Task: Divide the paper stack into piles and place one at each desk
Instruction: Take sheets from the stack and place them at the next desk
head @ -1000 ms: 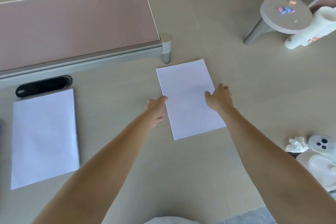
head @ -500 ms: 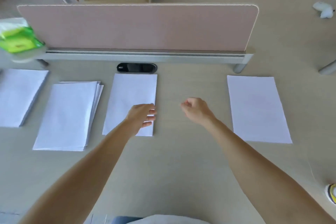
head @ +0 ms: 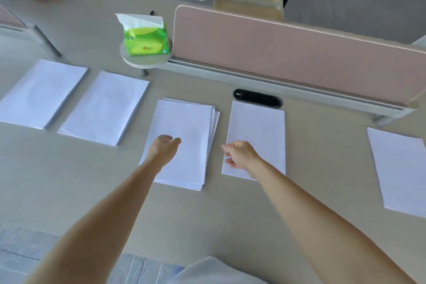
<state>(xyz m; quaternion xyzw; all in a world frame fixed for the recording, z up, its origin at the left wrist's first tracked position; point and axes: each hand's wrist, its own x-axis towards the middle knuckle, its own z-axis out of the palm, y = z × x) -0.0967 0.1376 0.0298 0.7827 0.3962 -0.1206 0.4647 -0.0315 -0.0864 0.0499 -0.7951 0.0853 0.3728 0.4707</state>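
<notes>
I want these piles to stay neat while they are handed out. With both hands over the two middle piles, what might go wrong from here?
1. The fanned pile under the left hand already has sheets slipping out along its right edge; lifting it one-handed may scatter them.
2. The right hand is over the near left corner of the thin pile, so a drag could skew it.
3. The two piles lie close together, so sheets may get mixed.

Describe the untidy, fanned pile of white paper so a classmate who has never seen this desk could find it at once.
Start at the long pink desk divider panel and drop to the row of five white paper piles on the beige desk. Take the middle pile, under the person's left hand, left of the black oval cable port. Only its sheets are fanned, edges stepping out on the right; the neighbours are squared.
</notes>
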